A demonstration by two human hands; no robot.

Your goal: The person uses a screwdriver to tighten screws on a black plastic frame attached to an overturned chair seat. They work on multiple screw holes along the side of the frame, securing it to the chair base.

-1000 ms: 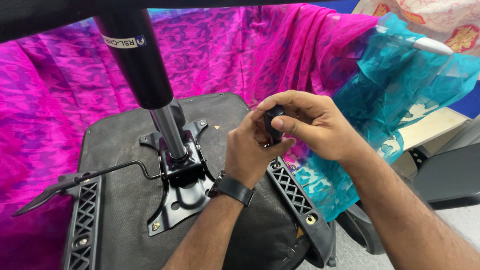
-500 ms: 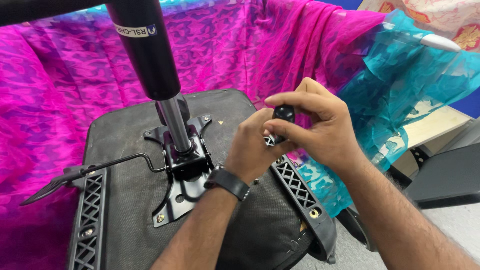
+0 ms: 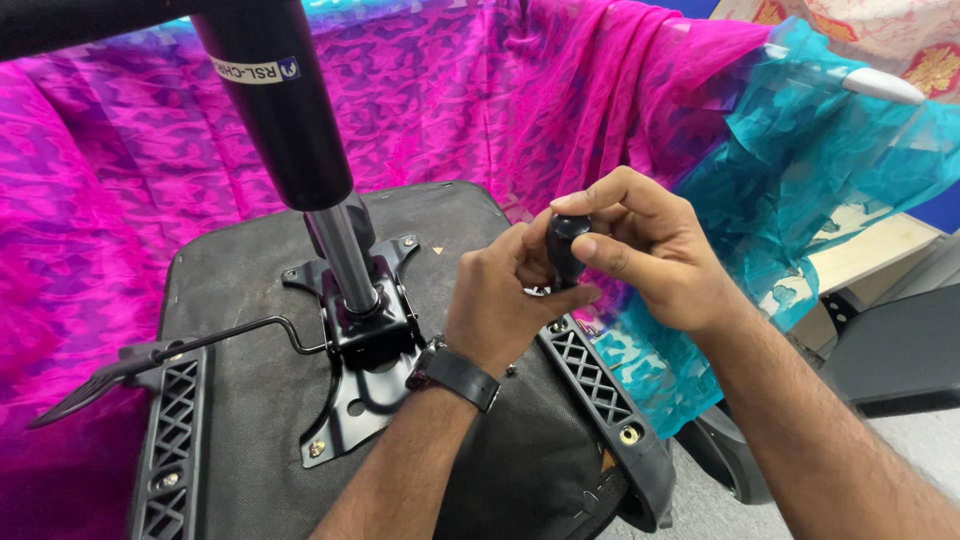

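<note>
An upturned black office chair seat (image 3: 250, 270) lies in front of me, its metal mounting plate (image 3: 365, 350) and gas cylinder column (image 3: 290, 120) pointing up. My right hand (image 3: 650, 250) grips the black handle of a screwdriver (image 3: 565, 245) held upright over the right armrest bracket (image 3: 600, 390). My left hand (image 3: 500, 300), with a black wristwatch (image 3: 455, 372) on the wrist, steadies the tool's lower part against the bracket. The tool's tip is hidden behind my fingers.
A matching left armrest bracket (image 3: 170, 440) and a thin height lever (image 3: 150, 360) sit at the seat's left. Pink patterned cloth (image 3: 120, 170) drapes behind and teal cloth (image 3: 820, 190) hangs at right. A dark chair part (image 3: 900, 350) stands at far right.
Both hands have stayed together on the tool over the right bracket, shifting slightly up. My fingers on the handle have changed their grip, and the view has moved a little.
</note>
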